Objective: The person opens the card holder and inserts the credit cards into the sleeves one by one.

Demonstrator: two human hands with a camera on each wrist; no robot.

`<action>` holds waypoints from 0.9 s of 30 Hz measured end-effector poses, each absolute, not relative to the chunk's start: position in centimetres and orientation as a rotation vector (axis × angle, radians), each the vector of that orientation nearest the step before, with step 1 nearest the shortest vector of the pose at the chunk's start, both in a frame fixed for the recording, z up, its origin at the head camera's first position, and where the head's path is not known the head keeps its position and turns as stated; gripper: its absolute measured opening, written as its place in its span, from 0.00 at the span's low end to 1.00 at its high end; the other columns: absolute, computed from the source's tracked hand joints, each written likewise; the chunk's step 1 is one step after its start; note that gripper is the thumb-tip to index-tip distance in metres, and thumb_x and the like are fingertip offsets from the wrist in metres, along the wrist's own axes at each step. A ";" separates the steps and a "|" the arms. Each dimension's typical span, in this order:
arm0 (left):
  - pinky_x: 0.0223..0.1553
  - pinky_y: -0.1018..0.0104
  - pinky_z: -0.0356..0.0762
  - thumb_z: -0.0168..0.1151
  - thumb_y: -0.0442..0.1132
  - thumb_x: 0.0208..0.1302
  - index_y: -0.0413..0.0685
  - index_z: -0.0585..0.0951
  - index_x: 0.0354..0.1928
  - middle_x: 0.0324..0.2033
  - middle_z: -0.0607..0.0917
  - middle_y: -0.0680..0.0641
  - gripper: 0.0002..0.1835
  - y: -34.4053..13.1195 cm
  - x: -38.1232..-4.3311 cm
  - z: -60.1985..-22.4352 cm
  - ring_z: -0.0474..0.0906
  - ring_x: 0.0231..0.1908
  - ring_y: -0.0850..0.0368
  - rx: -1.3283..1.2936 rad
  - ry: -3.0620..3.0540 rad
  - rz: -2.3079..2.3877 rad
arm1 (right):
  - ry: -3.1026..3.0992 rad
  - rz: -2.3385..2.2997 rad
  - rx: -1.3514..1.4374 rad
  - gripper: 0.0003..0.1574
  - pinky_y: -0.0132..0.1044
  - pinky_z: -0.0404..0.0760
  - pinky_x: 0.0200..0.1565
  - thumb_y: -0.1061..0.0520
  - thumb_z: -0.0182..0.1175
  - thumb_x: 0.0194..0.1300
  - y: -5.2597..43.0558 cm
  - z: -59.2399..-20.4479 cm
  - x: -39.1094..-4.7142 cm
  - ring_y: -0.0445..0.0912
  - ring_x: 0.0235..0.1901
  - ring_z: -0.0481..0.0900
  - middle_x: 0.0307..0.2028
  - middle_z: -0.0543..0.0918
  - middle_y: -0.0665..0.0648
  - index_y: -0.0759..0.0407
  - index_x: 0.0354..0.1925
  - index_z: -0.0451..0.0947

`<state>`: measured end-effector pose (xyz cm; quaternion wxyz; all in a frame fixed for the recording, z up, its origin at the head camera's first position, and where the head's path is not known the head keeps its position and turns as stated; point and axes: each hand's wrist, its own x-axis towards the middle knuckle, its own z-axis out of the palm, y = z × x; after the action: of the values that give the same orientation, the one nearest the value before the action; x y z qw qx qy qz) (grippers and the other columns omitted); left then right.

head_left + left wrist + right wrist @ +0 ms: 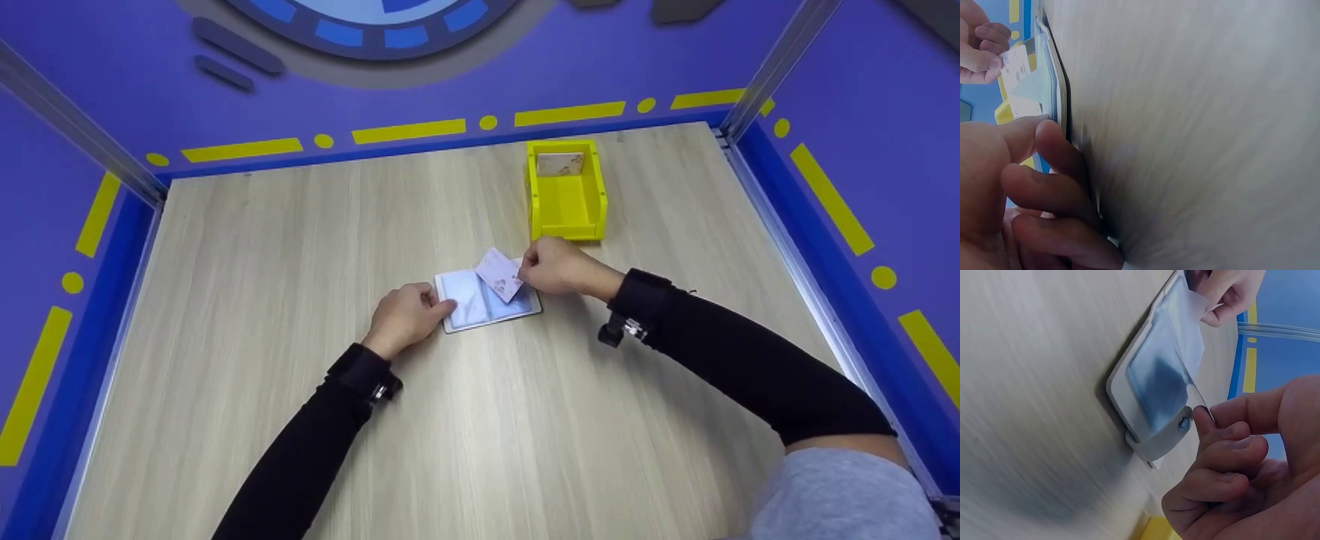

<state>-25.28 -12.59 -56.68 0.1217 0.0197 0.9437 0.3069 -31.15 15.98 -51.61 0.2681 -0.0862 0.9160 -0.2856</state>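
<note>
A small card holder (466,306) with clear plastic sleeves lies spread on the table. My left hand (406,318) grips its left edge, thumb on top of the sleeve page and fingers curled at the side. Between thumb and fingertips, my right hand (557,266) pinches a pale card (498,274) with a faint printed pattern. The card is tilted over the right-hand page. In the right wrist view the card (1196,385) shows nearly edge-on above the clear sleeve (1157,377). A strap with a metal snap (1184,423) sits at the holder's edge.
Behind my right hand stands a yellow bin (566,202) with a similar patterned card (560,164) leaning against its back wall. The wood-grain table (300,247) is bordered by blue panels (420,105) at the back and both sides.
</note>
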 end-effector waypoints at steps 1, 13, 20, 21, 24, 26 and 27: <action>0.31 0.62 0.63 0.72 0.57 0.73 0.53 0.80 0.31 0.23 0.73 0.56 0.20 -12.6 -25.3 -56.6 0.71 0.27 0.56 0.057 2.757 0.894 | 2.471 -0.783 -0.236 0.16 0.38 0.68 0.32 0.53 0.60 0.76 16.0 -51.6 -31.1 0.44 0.29 0.72 0.36 0.82 0.53 0.63 0.38 0.88; 0.32 0.62 0.63 0.72 0.57 0.72 0.53 0.80 0.31 0.23 0.74 0.56 0.19 -12.5 -25.3 -56.6 0.71 0.27 0.56 0.059 2.762 0.881 | 2.492 -0.755 -0.213 0.17 0.38 0.66 0.29 0.51 0.63 0.73 15.8 -52.0 -30.7 0.44 0.25 0.70 0.25 0.74 0.48 0.53 0.26 0.81; 0.32 0.62 0.63 0.72 0.57 0.73 0.53 0.80 0.31 0.23 0.73 0.56 0.19 -12.6 -25.3 -56.8 0.71 0.27 0.56 0.054 2.759 0.884 | 2.472 -0.718 -0.208 0.21 0.37 0.66 0.28 0.50 0.63 0.74 15.1 -52.4 -30.5 0.44 0.24 0.70 0.25 0.73 0.49 0.51 0.22 0.79; 0.32 0.62 0.63 0.72 0.57 0.73 0.53 0.80 0.31 0.23 0.73 0.56 0.19 -12.6 -25.3 -56.8 0.71 0.27 0.56 0.055 2.762 0.886 | 2.469 -0.717 -0.213 0.21 0.37 0.66 0.27 0.50 0.63 0.74 14.9 -52.4 -30.4 0.43 0.23 0.70 0.25 0.73 0.49 0.51 0.22 0.79; 0.31 0.62 0.63 0.72 0.58 0.72 0.53 0.80 0.31 0.23 0.73 0.56 0.20 -12.6 -25.3 -56.8 0.70 0.27 0.56 0.059 2.767 0.889 | 2.461 -0.707 -0.240 0.23 0.36 0.65 0.26 0.50 0.63 0.74 14.7 -52.5 -30.4 0.42 0.21 0.68 0.19 0.70 0.47 0.51 0.20 0.77; 0.31 0.62 0.63 0.72 0.58 0.72 0.54 0.80 0.31 0.23 0.73 0.56 0.20 -12.6 -25.2 -56.8 0.70 0.27 0.56 0.058 2.767 0.886 | 2.457 -0.699 -0.262 0.23 0.35 0.64 0.25 0.50 0.63 0.73 14.6 -52.6 -30.3 0.42 0.20 0.67 0.17 0.69 0.46 0.50 0.19 0.77; 0.31 0.62 0.63 0.72 0.58 0.72 0.54 0.80 0.31 0.23 0.73 0.56 0.20 -12.6 -25.3 -56.8 0.70 0.27 0.56 0.056 2.765 0.886 | 2.454 -0.694 -0.270 0.24 0.35 0.63 0.25 0.50 0.63 0.73 14.6 -52.6 -30.3 0.41 0.20 0.66 0.17 0.67 0.45 0.50 0.18 0.76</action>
<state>-25.25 -12.57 -56.76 0.1183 0.0190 0.9454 0.3030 -30.32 14.55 -52.64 0.2844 -0.1010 0.9174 -0.2595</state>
